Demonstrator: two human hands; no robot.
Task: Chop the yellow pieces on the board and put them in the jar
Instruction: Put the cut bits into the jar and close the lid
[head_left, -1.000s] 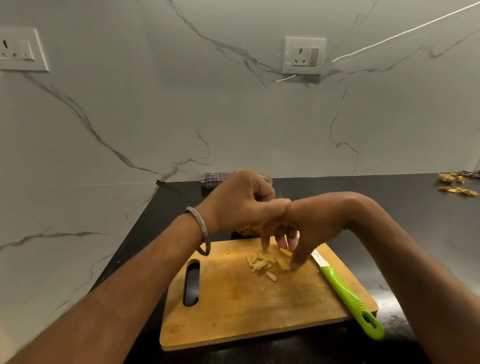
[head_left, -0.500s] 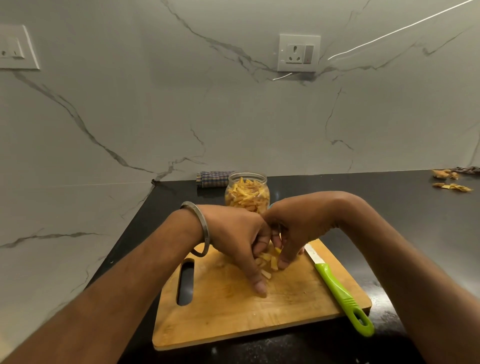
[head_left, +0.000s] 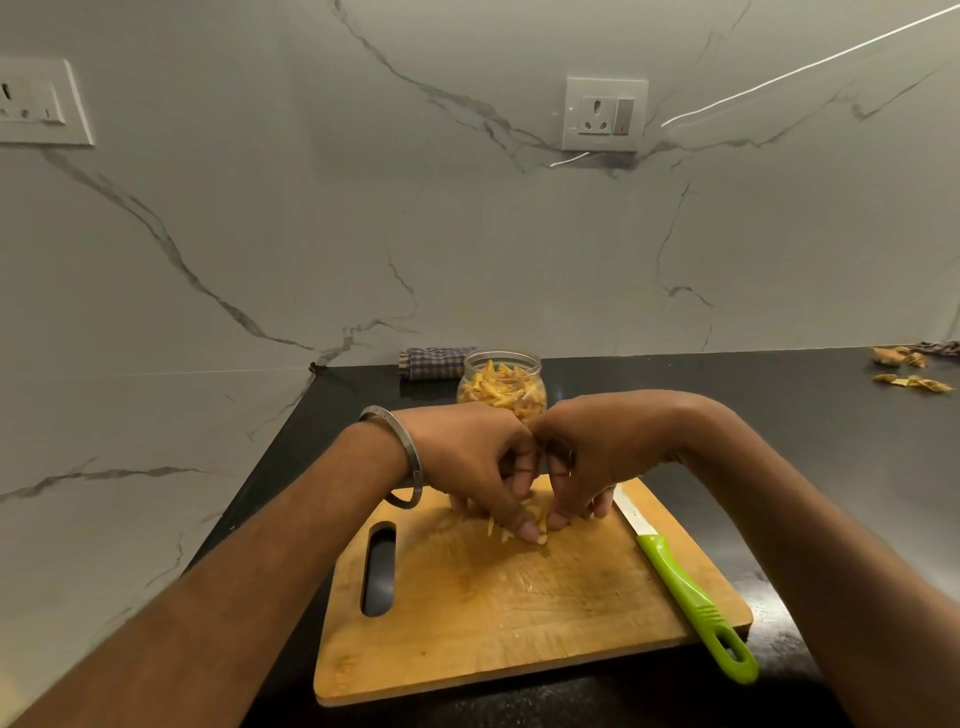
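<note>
Seen from above, two bare hands meet knuckle to knuckle at the centre of the frame, over the far edge of a wooden cutting board (head_left: 493, 613). The left hand (head_left: 478, 462), with a metal bangle (head_left: 402, 452) on its wrist, and the right hand (head_left: 592, 457) both curl their fingers downward and inward. Together they gather a small heap of chopped yellow pieces (head_left: 524, 519) lying on the board between their fingertips. The grip of each hand closes around those pieces.

A knife (head_left: 685, 587) with a bright green handle lies on the right side of the board, untouched, its blade pointing toward the right hand. The board sits on a black surface (head_left: 779, 415).

Just behind the hands stands an open clear jar (head_left: 501, 387), already mostly full of yellow pieces. A checked cloth (head_left: 428, 361) lies behind it against the marble wall. A few yellow scraps (head_left: 909, 374) lie at the far right. Two wall sockets (head_left: 605, 114) sit higher up.
</note>
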